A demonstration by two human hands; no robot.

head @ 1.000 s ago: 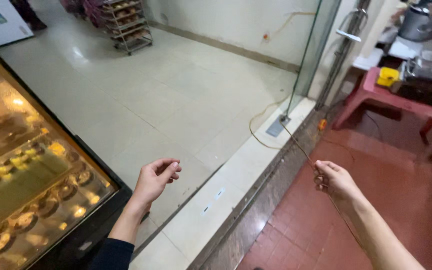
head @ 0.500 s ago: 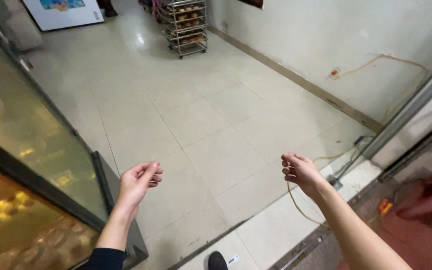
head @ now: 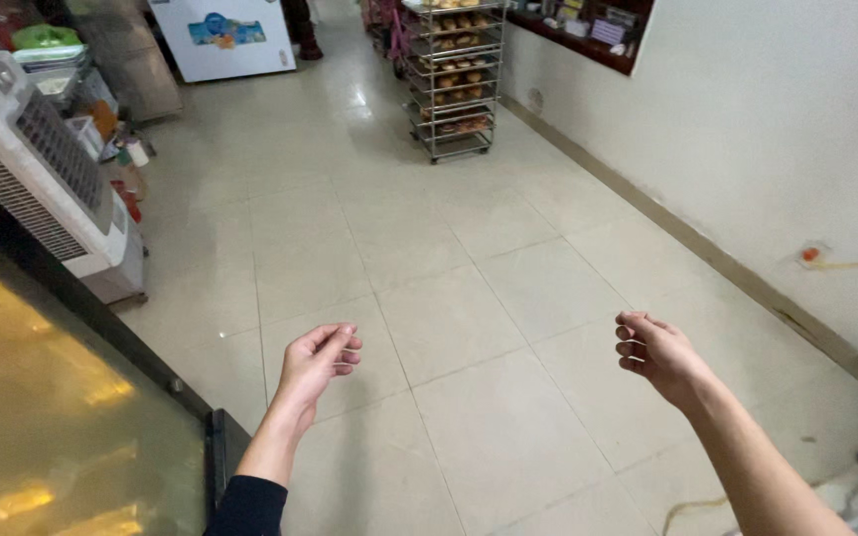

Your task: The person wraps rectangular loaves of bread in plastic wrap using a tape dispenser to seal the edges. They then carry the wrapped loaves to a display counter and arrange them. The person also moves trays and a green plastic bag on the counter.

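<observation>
Pale beige floor tiles [head: 469, 288] are seen across the whole shop, running up to a white wall [head: 767, 129] with a dark skirting strip along the right edge of the floor.

Left hand [head: 318, 359]: held out over the floor near its lower middle, palm turned inward, fingers [head: 342, 349] curled loosely toward the thumb. Nothing is seen between them; the hand is neither flat open nor clenched. A dark sleeve cuff [head: 248, 504] is noted at the wrist end of the forearm.

Right hand [head: 655, 349]: held at about the same height, well apart from the left, fingers bent inward in a loose curl. No object can be made out in it, and nothing is touched by either hand.

Glass display case [head: 42, 427]: lies at the lower left edge of the floor, warmly lit, nearest to the left hand. Beside it, further back, a white cooler unit [head: 42, 169] with a grey grille is recorded.

Wheeled metal rack [head: 452, 79]: stands at the far side of the floor by the wall, its trays loaded with brown baked goods. A white chest freezer [head: 222, 38] bearing a blue picture panel is placed at the far left corner. A small white wall socket [head: 812, 255] with an orange mark is noted low on the right wall, and a yellowish cable [head: 692, 508] lies on the floor at the lower right.
</observation>
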